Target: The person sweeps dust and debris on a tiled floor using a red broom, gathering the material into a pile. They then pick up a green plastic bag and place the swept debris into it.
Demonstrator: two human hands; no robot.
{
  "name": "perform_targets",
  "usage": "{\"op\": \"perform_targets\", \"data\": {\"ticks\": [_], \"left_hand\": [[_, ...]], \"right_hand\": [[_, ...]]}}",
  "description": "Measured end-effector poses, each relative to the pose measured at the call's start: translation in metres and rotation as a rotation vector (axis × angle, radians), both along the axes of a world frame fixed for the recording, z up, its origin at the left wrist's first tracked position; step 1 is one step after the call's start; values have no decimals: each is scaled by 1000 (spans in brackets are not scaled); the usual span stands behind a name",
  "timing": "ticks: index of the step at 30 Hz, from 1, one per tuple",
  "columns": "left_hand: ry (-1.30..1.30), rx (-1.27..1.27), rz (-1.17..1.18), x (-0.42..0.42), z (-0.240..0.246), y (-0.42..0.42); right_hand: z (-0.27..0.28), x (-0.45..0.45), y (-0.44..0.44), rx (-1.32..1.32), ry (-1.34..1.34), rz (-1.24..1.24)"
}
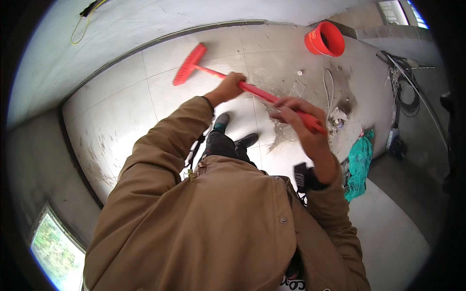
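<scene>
A red broom (190,64) slants across the view, its bristle head at the upper left over the pale floor tiles; whether the bristles touch the floor cannot be told. My left hand (231,87) is closed around the handle's middle part. Nearer the handle's far end, my right hand (304,114) grips it, slightly blurred, with fingers wrapped over the top. Below the handle, grey dust and grit (285,132) lie on the tiles beside my shoes. Crumpled litter (338,115) and a looped pale cord (329,85) rest to the right of them.
A red bucket (334,39) stands near the far wall. A green sack (359,165) lies at the right. Coiled black cable (407,98) and long rods stand by the right wall. A dark-edged wall runs along the left, and a yellow cable (88,22) hangs at the upper left.
</scene>
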State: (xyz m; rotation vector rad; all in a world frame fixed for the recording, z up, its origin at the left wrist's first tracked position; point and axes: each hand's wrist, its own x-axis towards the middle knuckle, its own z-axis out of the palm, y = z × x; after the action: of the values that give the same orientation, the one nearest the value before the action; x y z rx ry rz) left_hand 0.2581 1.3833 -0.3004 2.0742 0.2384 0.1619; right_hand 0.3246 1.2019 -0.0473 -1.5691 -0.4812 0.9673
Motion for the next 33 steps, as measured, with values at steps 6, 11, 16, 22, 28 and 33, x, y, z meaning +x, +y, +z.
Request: {"op": "perform_targets", "data": {"ticks": [6, 11, 16, 22, 28, 33], "left_hand": [[-148, -250, -235, 96, 28, -97], [-232, -273, -272, 114, 76, -141], [-272, -222, -248, 99, 123, -173], [-80, -139, -120, 46, 112, -164], [170, 55, -76, 6, 65, -163], [37, -75, -185, 35, 42, -241]], "right_hand": [[63, 16, -31, -216, -347, -123], [96, 7, -48, -198, -654, -94], [141, -4, -95, -167, -642, -65], [114, 9, -144, -36, -423, 43], [33, 14, -166, 30, -117, 83], [54, 21, -215, -109, -236, 18]]}}
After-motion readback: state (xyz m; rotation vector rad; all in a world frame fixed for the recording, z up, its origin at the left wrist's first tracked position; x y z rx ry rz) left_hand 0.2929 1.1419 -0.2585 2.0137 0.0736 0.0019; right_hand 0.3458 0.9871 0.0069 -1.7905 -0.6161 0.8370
